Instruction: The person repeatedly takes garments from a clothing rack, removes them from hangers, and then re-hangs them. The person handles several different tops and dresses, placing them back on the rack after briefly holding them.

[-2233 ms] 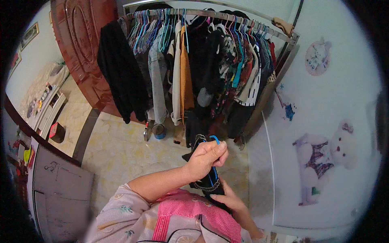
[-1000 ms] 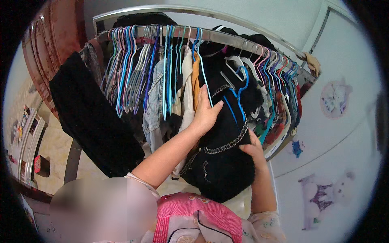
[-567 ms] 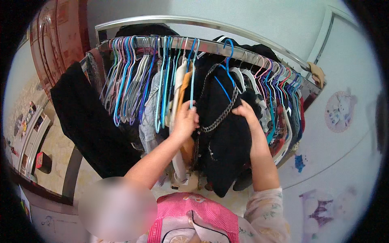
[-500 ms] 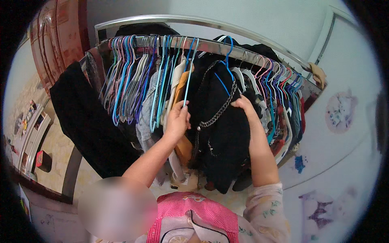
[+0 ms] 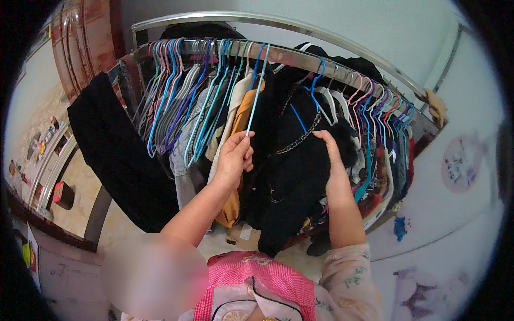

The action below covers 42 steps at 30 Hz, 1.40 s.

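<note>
Here's the left hand (image 5: 235, 152), fingers curled round the lower end of a light-blue hanger (image 5: 256, 96), angling it leftward, seemingly to make room beside the black chain-trimmed garment (image 5: 289, 187). That garment hangs from a bright-blue hanger (image 5: 312, 90) at the metal clothes rail (image 5: 289, 54), right of the orange garment (image 5: 242, 115). The right hand (image 5: 327, 152) has its thumb at the neckline, likely steadying the cloth; its fingers are hidden, so I can't tell whether they grip. The garment's black folds blur into dark neighbours.
</note>
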Tool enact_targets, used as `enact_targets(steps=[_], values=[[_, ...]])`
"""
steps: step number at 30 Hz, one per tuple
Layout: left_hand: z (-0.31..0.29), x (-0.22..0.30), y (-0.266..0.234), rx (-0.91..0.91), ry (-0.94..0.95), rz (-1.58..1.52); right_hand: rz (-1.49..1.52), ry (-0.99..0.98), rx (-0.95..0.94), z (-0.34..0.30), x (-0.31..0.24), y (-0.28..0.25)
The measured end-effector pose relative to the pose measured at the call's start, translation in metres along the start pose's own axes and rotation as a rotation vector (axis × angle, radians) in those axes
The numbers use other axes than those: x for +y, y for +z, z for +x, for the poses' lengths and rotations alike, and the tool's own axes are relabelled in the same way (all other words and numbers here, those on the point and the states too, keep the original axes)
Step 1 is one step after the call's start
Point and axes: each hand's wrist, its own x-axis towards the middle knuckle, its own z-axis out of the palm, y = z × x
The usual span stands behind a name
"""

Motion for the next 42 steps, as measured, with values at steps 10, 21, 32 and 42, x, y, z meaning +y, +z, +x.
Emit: enact_targets(steps=[10,21,32,42], values=[[-0.013,0.004,0.033,-0.012,0.011,-0.021,-0.451,-0.307,0.221,0.053,-0.006,-0.095],[-0.002,-0.05,0.054,0.011,0.437,0.494,-0.485,-0.513,-0.251,-0.007,0.038,0.077],[-0.003,-0.05,0.025,0.241,0.385,0.591,-0.336,-0.627,-0.31,-0.035,0.021,0.069],[-0.016,-0.033,0.022,0.198,0.371,0.692,-0.487,-0.765,-0.288,-0.176,0.053,0.005]])
